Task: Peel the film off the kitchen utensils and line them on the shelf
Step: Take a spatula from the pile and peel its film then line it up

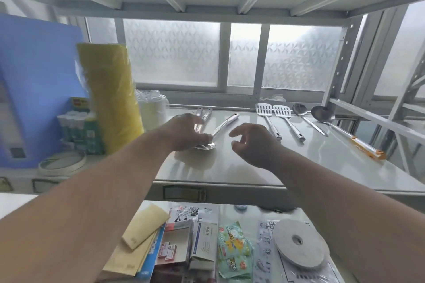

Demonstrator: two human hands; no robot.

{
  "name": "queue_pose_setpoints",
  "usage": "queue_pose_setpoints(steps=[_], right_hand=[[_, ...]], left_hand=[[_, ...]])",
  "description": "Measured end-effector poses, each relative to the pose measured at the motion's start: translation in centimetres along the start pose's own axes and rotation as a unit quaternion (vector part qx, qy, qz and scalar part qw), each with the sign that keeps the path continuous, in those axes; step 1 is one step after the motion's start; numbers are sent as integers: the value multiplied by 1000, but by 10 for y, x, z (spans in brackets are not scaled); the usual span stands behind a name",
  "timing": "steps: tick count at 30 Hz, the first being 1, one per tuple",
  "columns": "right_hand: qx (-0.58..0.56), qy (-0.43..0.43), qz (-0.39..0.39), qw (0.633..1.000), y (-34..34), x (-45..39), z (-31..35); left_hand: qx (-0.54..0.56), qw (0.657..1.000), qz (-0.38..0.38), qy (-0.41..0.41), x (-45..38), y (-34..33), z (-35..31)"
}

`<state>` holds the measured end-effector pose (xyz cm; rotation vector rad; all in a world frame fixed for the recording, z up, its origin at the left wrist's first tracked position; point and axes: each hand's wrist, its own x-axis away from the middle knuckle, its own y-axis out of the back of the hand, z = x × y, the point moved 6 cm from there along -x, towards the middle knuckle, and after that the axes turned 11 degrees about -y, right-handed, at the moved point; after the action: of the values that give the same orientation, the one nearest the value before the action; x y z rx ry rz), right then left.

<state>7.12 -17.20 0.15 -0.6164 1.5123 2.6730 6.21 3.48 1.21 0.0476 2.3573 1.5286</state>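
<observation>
- Left hand (186, 132) down on the steel shelf (253, 167), fingers curled and pinching a film-wrapped utensil (224, 125) at its head end; handle running off toward one o'clock.
- Right hand (250, 142) hovering just beside, at three o'clock from the left, fingers loosely curled, holding nothing.
- Crinkled clear film (204, 146) bunched under the left fingertips; hard to tell how much is already loose.
- Risk of film tearing into strips if pulled sharply from one corner, leaving scraps stuck on the metal.
- Risk of the utensil skidding on the slick shelf if pinned only lightly during the pull; could knock the spare handles (203, 114) lying at twelve o'clock.
- Already lined up at two o'clock: two slotted turners (266, 119), a spoon (308, 119) and a ladle (338, 125), the ladle with an orange sleeve on its handle, so probably not fully stripped.
- Risk of a wide right-arm swing nudging that row out of line.
- Yellow roll (115, 96) standing tall at ten o'clock, close to the left forearm; likely to topple if bumped.
</observation>
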Motion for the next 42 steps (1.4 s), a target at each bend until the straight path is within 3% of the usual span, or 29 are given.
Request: queue_pose_setpoints(steps=[3,9,14,22,26,30,37,42], right_hand=[[-3,4,26,1000,-12,-6,10],[10,9,42,999,-25,-11,19],[11,12,42,999,-25,-6,21],[23,10,35,999,-11,6,19],[22,4,16,1000,3,10,22],[21,-1,-2,1000,20,15,21],[11,-36,-39,999,52,14,-5],[22,-77,-47,996,68,9,-28]], left_hand=[[-50,993,100,23,8,-14,24],[-61,998,5,-31,9,-5,40],[-124,982,76,-121,22,-7,32],[-195,962,43,-184,36,1,8],[-245,943,-86,-206,40,19,-14],[-208,928,-196,-237,39,34,-37],[-98,907,-314,-262,34,60,-71],[60,888,-390,-236,31,98,-97]])
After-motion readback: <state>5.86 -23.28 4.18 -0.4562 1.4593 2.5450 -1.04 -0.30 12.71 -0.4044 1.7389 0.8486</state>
